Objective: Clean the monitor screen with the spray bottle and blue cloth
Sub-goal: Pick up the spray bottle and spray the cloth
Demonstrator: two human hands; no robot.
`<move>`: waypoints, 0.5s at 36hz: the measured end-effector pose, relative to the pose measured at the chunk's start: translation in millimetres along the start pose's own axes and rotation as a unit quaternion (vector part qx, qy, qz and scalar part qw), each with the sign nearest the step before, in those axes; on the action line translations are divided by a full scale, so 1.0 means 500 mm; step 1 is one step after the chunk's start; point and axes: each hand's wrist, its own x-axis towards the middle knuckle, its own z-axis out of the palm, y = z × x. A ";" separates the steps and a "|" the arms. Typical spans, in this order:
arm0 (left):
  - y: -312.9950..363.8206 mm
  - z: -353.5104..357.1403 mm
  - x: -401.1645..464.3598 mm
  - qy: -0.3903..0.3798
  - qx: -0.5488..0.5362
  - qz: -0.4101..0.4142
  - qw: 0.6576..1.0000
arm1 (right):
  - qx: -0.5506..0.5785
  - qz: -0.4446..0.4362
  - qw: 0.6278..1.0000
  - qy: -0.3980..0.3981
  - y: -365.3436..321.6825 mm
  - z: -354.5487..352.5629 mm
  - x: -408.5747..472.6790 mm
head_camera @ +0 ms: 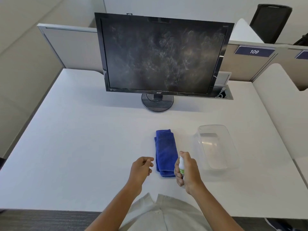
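1. Head view: I see my right hand (188, 170) gripping the spray bottle (181, 165) upright above the white desk (83, 139), fingers curled round its body, just right of the blue cloth (165, 152).
2. My left hand (141, 167) hovers just left of the cloth with loosely curled fingers, holding nothing.
3. The folded cloth lies flat, its long edges running away from me, near the desk's front edge.
4. The monitor (161, 55) stands upright at the far middle on its round base (157, 103), its screen smeared and dusty; bare desk lies between it and the cloth.
5. A clear plastic tub (216, 147) sits right of the bottle, apart from it.
6. Partition walls (70, 45) border the desk's far edge.
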 end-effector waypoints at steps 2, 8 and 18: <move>0.000 0.000 0.000 0.000 0.000 0.000 1.000 | 0.003 -0.003 1.000 0.000 0.001 0.004 -0.002; 0.000 0.005 -0.004 -0.007 0.013 0.000 1.000 | -0.012 -0.008 1.000 -0.006 0.013 0.003 -0.006; 0.001 0.056 -0.038 -0.092 0.098 0.048 0.990 | -0.085 -0.065 0.994 0.027 0.032 -0.026 -0.009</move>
